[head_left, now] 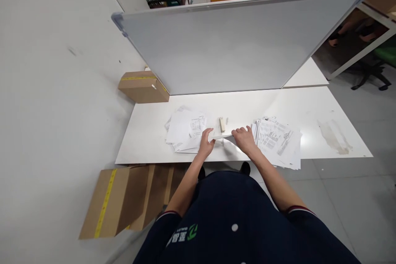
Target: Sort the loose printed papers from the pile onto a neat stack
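Note:
Between my two hands a small stack of paper sheets (223,136) is held nearly edge-on above the table. My left hand (206,142) grips its left end, thumb and fingers closed round it. At the other end, my right hand (244,137) pinches the paper's edge. Just beyond the paper lies a small cream-coloured stapler-like object (222,124). To the left is a loose pile of printed sheets (182,130). A second pile of printed sheets (278,142) spreads out on the right, partly over the table's front edge.
A whiteboard (216,49) stands across the back of the white table (145,132). One cardboard box (144,88) sits at the table's left back corner. More cardboard boxes (114,198) stand on the floor at the left. An office chair (371,72) is at the far right.

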A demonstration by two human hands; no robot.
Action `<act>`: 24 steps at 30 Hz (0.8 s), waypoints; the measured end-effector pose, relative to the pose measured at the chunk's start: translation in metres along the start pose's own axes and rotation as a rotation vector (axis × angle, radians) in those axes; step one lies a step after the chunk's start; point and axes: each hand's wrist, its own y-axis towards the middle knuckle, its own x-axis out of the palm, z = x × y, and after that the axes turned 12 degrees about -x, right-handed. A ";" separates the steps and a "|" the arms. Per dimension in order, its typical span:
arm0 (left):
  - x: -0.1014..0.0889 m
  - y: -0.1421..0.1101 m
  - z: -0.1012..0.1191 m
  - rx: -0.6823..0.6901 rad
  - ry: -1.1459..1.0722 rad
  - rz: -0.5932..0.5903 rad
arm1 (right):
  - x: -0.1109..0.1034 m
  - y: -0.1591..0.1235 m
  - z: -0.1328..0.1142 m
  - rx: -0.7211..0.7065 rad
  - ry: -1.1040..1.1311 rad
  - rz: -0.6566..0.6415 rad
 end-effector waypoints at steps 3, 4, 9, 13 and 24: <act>0.007 -0.001 -0.002 -0.006 0.011 -0.062 | 0.007 0.004 -0.013 -0.009 -0.039 -0.053; 0.009 -0.001 -0.004 -0.043 0.006 -0.080 | 0.011 0.005 -0.016 -0.009 -0.043 -0.062; 0.018 -0.002 -0.019 -0.245 0.002 -0.165 | 0.031 0.006 -0.023 0.005 -0.059 -0.119; 0.020 -0.001 -0.021 -0.204 0.001 -0.168 | 0.035 0.005 -0.023 0.008 -0.089 -0.109; 0.017 0.004 -0.019 -0.277 -0.003 -0.086 | 0.043 0.001 0.011 0.171 0.281 -0.057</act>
